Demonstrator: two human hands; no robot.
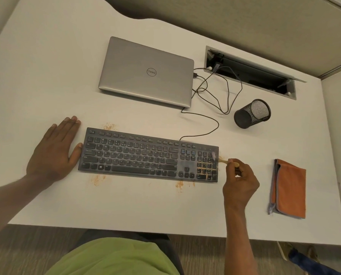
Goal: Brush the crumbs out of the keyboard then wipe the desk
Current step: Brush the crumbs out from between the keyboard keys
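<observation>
Head cam: we start w/ the containers. Black mesh pen cup (252,113) lies tipped on its side behind the R end of the keyboard (137,155); we can't tell if anything is in it. Farther back, an open cable hatch (261,66) is sunk in the desk (46,76), flap raised. Inside we see plugs & black leads (228,92), which loop out over the desktop to the R side of a closed silver laptop (147,73). A separate thin cord (218,125) runs from the keyboard's back edge toward the laptop's near R corner.

Left hand (52,153) lies flat on the desk, fingers straight & together, thumb touching the keyboard's L edge. Right hand (241,181) pinches the wooden handle of a small brush (224,160), fingers curled; the bristles are blurred over the num pad's R edge. Orange crumbs (204,168) sit btwn the num-pad keys. More lie in patches on the desk: by the back L corner, two along the front edge, a few off the R end by the brush. Folded orange cloth (288,188) w/ grey trim lies flat near the desk's R edge, apart from the hand.

Desk is pale, w/ a curved cut-out at back L. Beige partition panels (245,20) stand behind & to the R. Below the front edge we see grey carpet (26,247) & the person's green garment (116,257).
</observation>
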